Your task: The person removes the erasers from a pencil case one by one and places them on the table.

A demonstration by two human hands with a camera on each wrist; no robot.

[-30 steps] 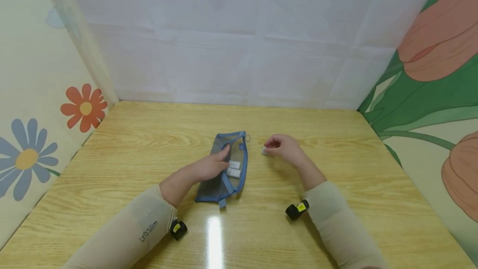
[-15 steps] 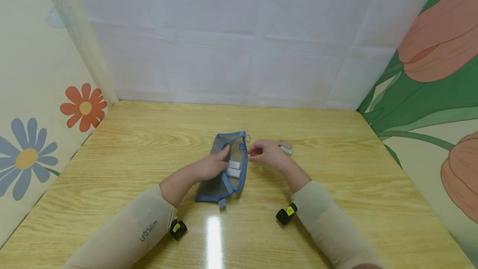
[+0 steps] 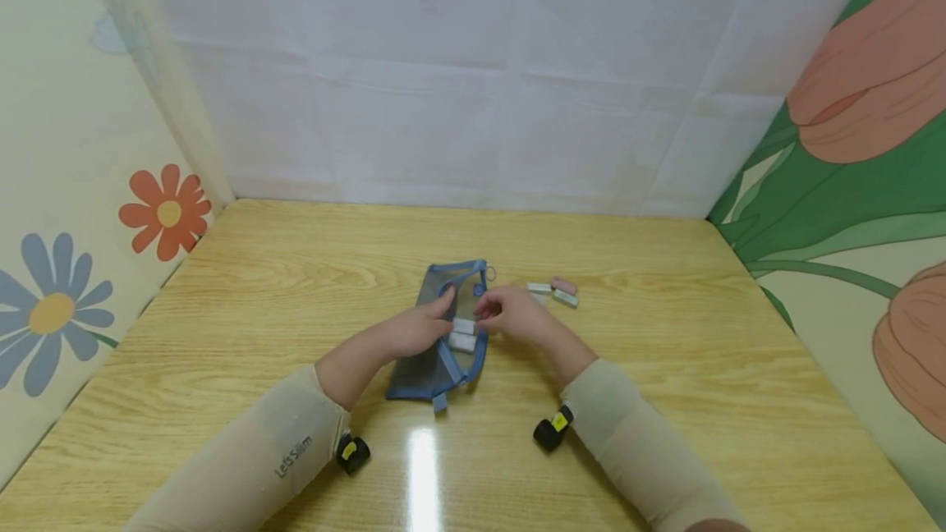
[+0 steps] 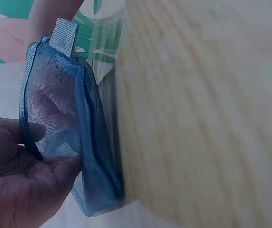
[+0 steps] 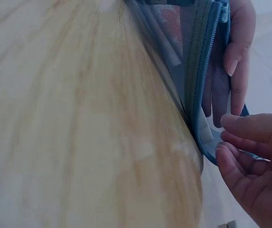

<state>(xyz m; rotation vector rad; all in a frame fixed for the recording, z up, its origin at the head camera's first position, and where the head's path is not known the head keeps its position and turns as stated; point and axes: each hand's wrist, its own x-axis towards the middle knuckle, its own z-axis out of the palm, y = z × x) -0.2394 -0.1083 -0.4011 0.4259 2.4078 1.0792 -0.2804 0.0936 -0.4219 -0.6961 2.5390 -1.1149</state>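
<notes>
A blue-trimmed mesh zip pouch [image 3: 423,369] lies on the table with its mouth held apart. My left hand [image 3: 406,332] grips its edge, fingers and thumb on either side of the mesh in the left wrist view. Inside the pouch sit two small white blocks [image 3: 462,342], one above the other. My right hand [image 3: 520,314] is at the right side of the mouth, its fingertips close to the upper block. In the right wrist view, the right hand's thumb and fingers are loosely bent, with nothing visible between them.
Right of the pouch lie a white block [image 3: 539,288], a pink block [image 3: 564,285] and a pale green-and-white block [image 3: 565,299], close together. The wooden table [image 3: 310,269] meets a white cloth backdrop [image 3: 414,130] behind. Flower-printed panels stand at both sides.
The right hand has left a white block beside the pink and pale green ones and moved left to the pouch mouth. The left hand and pouch have stayed put.
</notes>
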